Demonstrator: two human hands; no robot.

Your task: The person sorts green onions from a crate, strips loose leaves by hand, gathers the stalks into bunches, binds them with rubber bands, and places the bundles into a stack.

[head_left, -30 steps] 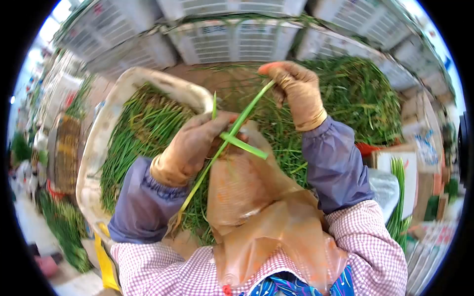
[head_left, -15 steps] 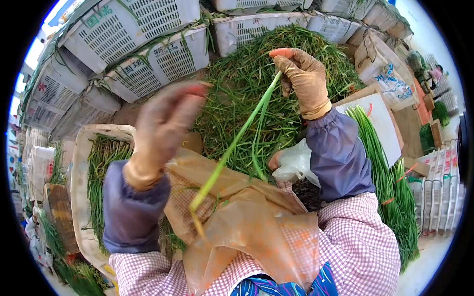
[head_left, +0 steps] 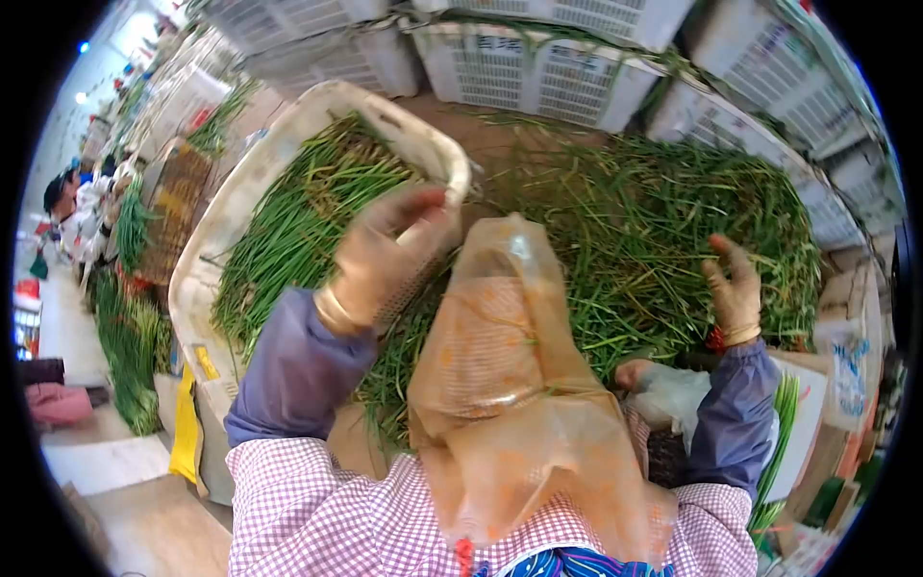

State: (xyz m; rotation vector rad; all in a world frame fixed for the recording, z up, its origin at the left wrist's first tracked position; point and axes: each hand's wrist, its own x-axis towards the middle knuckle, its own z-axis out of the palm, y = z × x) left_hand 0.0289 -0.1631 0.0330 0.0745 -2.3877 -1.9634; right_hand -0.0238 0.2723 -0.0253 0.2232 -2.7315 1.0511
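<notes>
My left hand (head_left: 392,255), in a tan glove and blurred by motion, is over the right edge of a white plastic basket (head_left: 197,279). A gap shows between its fingers, and I see nothing held there. Green stalks (head_left: 298,221), looking like garlic chives, fill the basket. On the right, my right hand (head_left: 735,288), gloved too, has its fingers apart and holds nothing visible. It is above a wide heap of loose green leaves and stalks (head_left: 654,240). A tan translucent plastic sheet (head_left: 538,423) covers my lap.
White slatted crates (head_left: 538,77) stand stacked behind the heap. A whitish plastic bag (head_left: 668,394) sits by my right sleeve. Bundled green stalks (head_left: 781,433) lean at a pale board on the right. A yellow strap (head_left: 185,428) hangs at the basket's near corner.
The view has swung left, bringing the basket nearer the middle. The green stalk pinched in my right hand is gone from it, and those fingers have opened. My left hand has moved to the basket.
</notes>
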